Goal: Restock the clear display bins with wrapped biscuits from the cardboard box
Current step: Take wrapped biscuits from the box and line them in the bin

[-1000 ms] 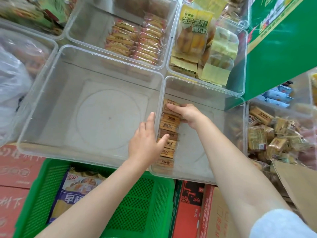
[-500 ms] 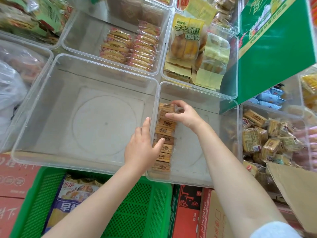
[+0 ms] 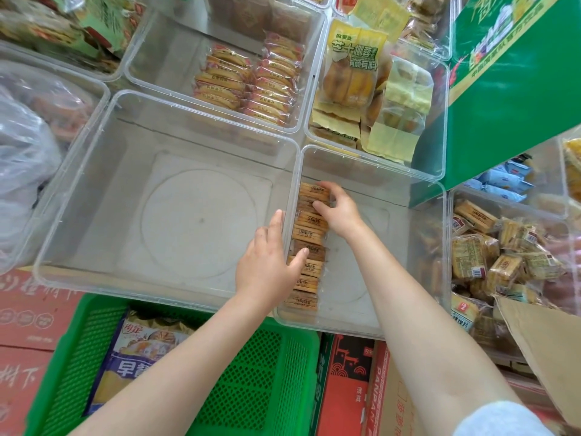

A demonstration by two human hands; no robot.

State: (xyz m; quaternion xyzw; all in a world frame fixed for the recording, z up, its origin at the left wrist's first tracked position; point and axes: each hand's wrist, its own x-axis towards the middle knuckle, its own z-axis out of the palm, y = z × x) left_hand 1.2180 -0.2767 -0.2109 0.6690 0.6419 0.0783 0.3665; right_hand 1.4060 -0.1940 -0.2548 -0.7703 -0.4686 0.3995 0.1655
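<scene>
A single row of brown wrapped biscuits stands on edge along the left wall of a clear bin. My right hand reaches into that bin, and its curled fingers grip the packets at the far end of the row. My left hand lies with straight fingers over the wall between the two front bins, its thumb touching the middle of the row. A brown cardboard flap of a box shows at the lower right.
A large clear bin to the left holds nothing. Behind are bins of red-wrapped biscuits and yellow snack packs. A green carton overhangs at the right. A green basket sits below.
My right hand's fingers have gone from lying flat on the far packets to curling round them. My left hand has stayed at the bin wall.
</scene>
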